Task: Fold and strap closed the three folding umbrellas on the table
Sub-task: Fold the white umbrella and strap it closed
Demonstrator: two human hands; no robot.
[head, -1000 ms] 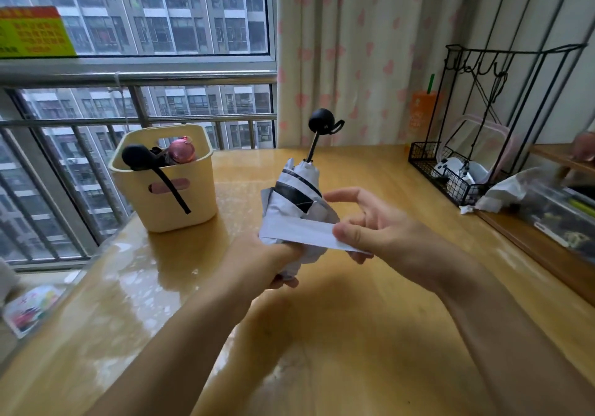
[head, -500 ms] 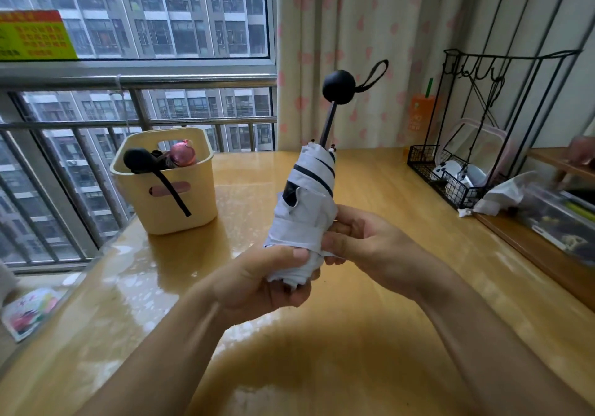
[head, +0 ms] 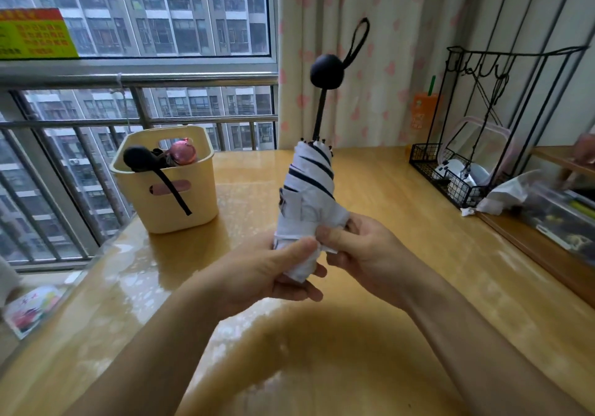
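Now we strap the umbrella [head: 309, 190] shut.
Our left hand [head: 267, 275] grips its lower end upright so our right hand [head: 365, 250] can pinch the strap [head: 292, 237] tight.

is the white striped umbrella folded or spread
Folded: the white, navy-striped fabric umbrella is rolled tight round its shaft, gripped by left hand and right hand. Strap: cannot tell.

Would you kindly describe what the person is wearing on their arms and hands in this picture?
Nothing shows on them. The left hand and right hand are bare: no gloves, rings or plasters visible. The left forearm and right forearm are bare down to the picture's lower edge, with no sleeve, watch or bracelet in view.
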